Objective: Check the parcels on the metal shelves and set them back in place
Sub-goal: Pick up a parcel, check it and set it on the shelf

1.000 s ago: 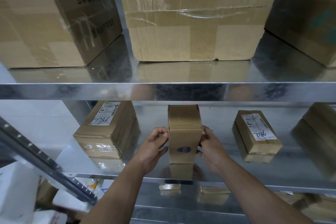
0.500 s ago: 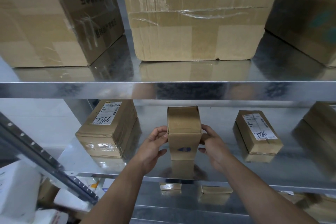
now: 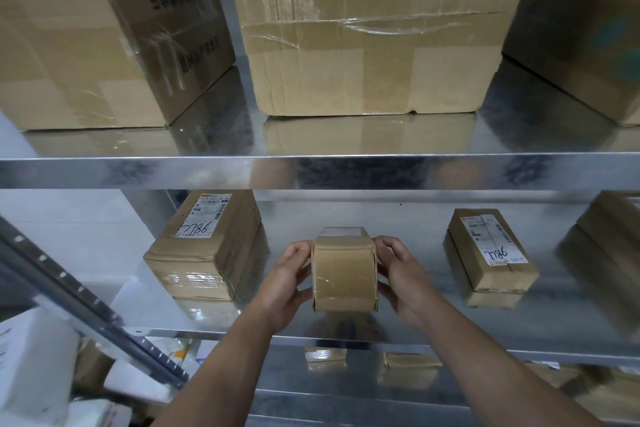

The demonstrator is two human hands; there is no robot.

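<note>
- Metal shelves [image 3: 104,172]: shiny tiers, which are mirroring the boxes standing on them.
- Centre carton [image 3: 374,28]: is sitting on the top tier, taped across its front face, with clear tape wrinkling there.
- Left carton [image 3: 69,45]: is standing on the same tier, turned at an angle, dark print showing on its side.
- Right carton [image 3: 581,28]: is lying in shadow at the frame's edge.
- Left labelled parcel [image 3: 204,250]: is resting on the middle tier, with "7786" handwritten on its label.
- Right labelled parcel [image 3: 491,253]: is lying flat on the middle tier, bearing the same number.
- Small parcel [image 3: 344,274]: is being held over the front of the middle tier, between the two labelled parcels; whether its base is touching the metal cannot be told.
- Left hand [image 3: 287,282]: is grasping the small parcel's left side, fingers curling round it.
- Right hand [image 3: 403,276]: is grasping the opposite side likewise.
</note>
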